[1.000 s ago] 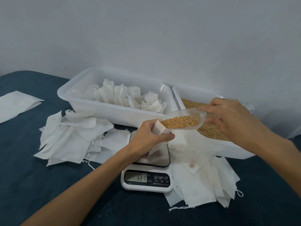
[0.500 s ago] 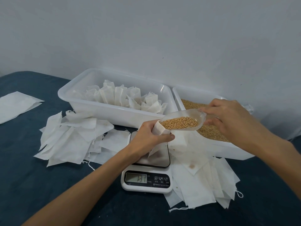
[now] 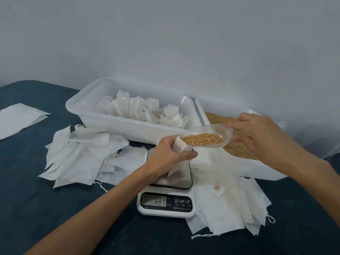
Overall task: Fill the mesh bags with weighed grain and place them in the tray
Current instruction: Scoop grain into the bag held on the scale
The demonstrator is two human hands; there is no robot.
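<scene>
My left hand (image 3: pixel 168 153) grips a white mesh bag (image 3: pixel 179 150) upright over the platform of a small white scale (image 3: pixel 166 204), whose display reads 13.1. My right hand (image 3: pixel 257 137) holds a clear plastic scoop (image 3: pixel 207 137) full of golden grain, its lip touching the bag's open mouth. Behind the scale stands a white tray (image 3: pixel 114 124) with several filled bags standing in it. To its right a second white tub (image 3: pixel 257 167) holds loose grain (image 3: pixel 237 150).
Piles of flat empty bags lie left of the scale (image 3: pixel 82 159) and to its right front (image 3: pixel 230 208). Another flat white sheet (image 3: pixel 18 118) lies at the far left on the dark blue cloth. A pale wall rises right behind the tubs.
The scoop's lip has dipped slightly lower into the bag's mouth. Both hands hold nearly the same places, and the scale reading is unchanged.
</scene>
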